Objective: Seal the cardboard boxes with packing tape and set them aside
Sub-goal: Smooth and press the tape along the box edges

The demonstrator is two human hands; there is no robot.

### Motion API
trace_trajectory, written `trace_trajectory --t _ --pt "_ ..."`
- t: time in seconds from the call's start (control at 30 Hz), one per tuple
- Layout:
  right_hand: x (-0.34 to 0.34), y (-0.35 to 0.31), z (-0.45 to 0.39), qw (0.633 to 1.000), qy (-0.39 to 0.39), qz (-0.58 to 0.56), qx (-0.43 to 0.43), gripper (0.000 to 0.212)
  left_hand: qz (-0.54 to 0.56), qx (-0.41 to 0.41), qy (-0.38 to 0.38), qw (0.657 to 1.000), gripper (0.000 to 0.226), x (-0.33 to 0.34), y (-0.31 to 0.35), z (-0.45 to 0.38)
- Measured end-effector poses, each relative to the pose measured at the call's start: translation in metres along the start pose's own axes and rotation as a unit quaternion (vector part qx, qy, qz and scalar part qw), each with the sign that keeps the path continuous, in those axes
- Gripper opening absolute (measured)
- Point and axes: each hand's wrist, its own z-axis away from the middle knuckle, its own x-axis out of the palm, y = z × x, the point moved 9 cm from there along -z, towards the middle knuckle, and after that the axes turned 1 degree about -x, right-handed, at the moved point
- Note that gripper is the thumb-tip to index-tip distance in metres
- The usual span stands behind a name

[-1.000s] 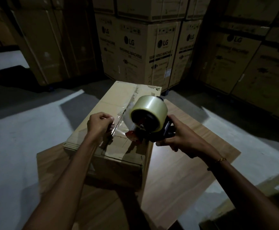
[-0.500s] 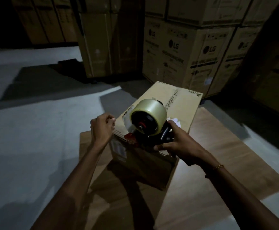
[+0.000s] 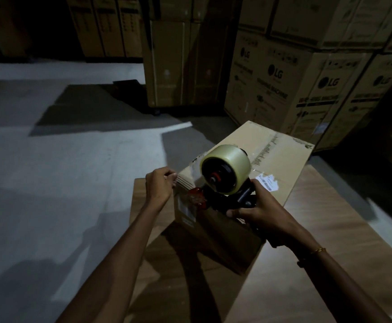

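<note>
A closed cardboard box (image 3: 281,159) stands on a flat cardboard sheet (image 3: 325,264) on the floor, with clear tape along its top seam and a white label near its right side. My right hand (image 3: 258,208) grips the black handle of a tape dispenser (image 3: 225,180) that carries a large roll of clear tape, held over the box's near left corner. My left hand (image 3: 160,185) pinches the free end of the tape, stretched out to the left of the box's near corner.
Tall stacks of printed appliance cartons (image 3: 307,73) rise close behind and to the right of the box. More cartons (image 3: 181,61) stand at the back centre. Pale concrete floor (image 3: 62,171) spreads to the left, partly in shadow.
The view has swung left, so the box sits further right in frame. Both hands moved from the middle of the box's top to its near left corner, left hand still pinching the tape end.
</note>
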Motion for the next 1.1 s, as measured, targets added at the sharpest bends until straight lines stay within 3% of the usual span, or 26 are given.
trace_trajectory --t 0.23,0.63,0.83,0.93,1.1 --pt "0.002 -0.003 -0.006 1.0 -0.005 -0.003 0.012 0.062 0.056 -0.044 -0.011 0.997 0.007 0.005 -0.012 -0.01" --pt "0.007 -0.005 -0.008 0.998 -0.016 0.066 0.009 0.065 0.015 -0.032 -0.025 0.999 0.012 0.015 -0.017 -0.019" --pt "0.006 0.0 -0.009 0.998 -0.021 0.048 0.018 0.063 0.014 -0.098 -0.046 0.994 0.021 0.022 -0.028 -0.017" --pt "0.008 0.003 -0.008 0.999 -0.027 0.034 0.024 0.062 0.116 -0.232 -0.048 0.965 0.019 0.027 -0.042 -0.013" --pt "0.008 0.005 -0.007 0.999 -0.03 0.022 0.027 0.062 0.299 -0.408 -0.083 0.858 0.017 0.053 -0.052 0.011"
